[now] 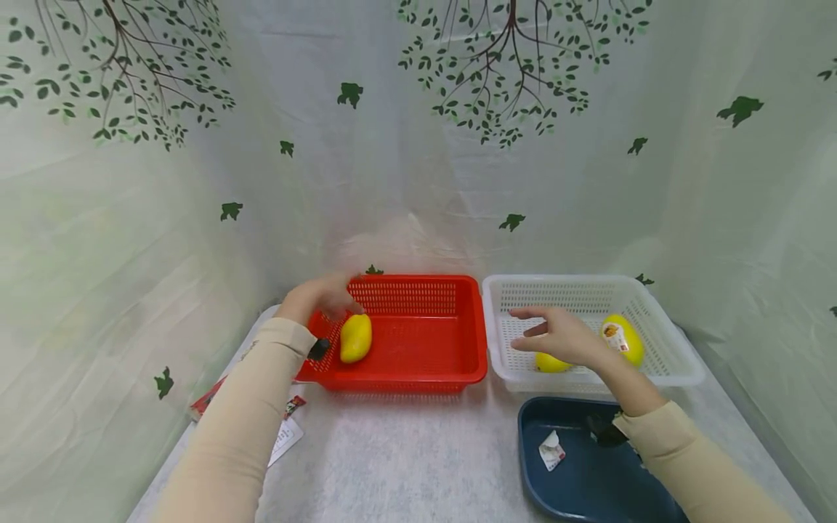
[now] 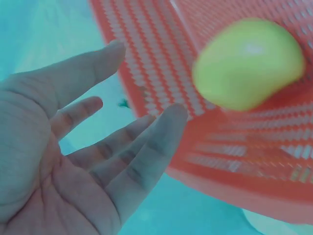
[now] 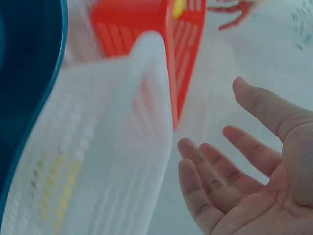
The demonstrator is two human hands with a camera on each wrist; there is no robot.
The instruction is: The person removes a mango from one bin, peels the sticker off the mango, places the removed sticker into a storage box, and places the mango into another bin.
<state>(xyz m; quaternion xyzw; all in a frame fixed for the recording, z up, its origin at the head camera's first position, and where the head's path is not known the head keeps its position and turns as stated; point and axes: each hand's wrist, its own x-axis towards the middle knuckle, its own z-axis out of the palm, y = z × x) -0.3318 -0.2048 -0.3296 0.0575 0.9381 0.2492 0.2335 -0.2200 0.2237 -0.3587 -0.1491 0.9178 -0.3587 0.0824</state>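
Note:
A yellow mango (image 1: 356,339) lies at the left end of the red basket (image 1: 418,349). My left hand (image 1: 320,298) is over that basket's left rim, beside the mango. In the left wrist view its fingers (image 2: 146,161) are spread apart, with a gap between them and the mango (image 2: 249,63). Over the white basket (image 1: 523,285) hovers my right hand (image 1: 559,335), fingers loosely extended and palm bare in the right wrist view. A yellow fruit (image 1: 552,362) shows partly beneath it, and another yellow fruit (image 1: 624,341) with a sticker sits farther right inside.
A dark blue tray (image 1: 543,490) stands in front of the white basket, under my right forearm, with a crumpled wrapper (image 1: 552,450) in it. Left of centre, a white paper (image 1: 285,439) and a red packet (image 1: 208,398) lie partly behind my left sleeve. Leaf-printed curtains (image 1: 418,181) enclose the table.

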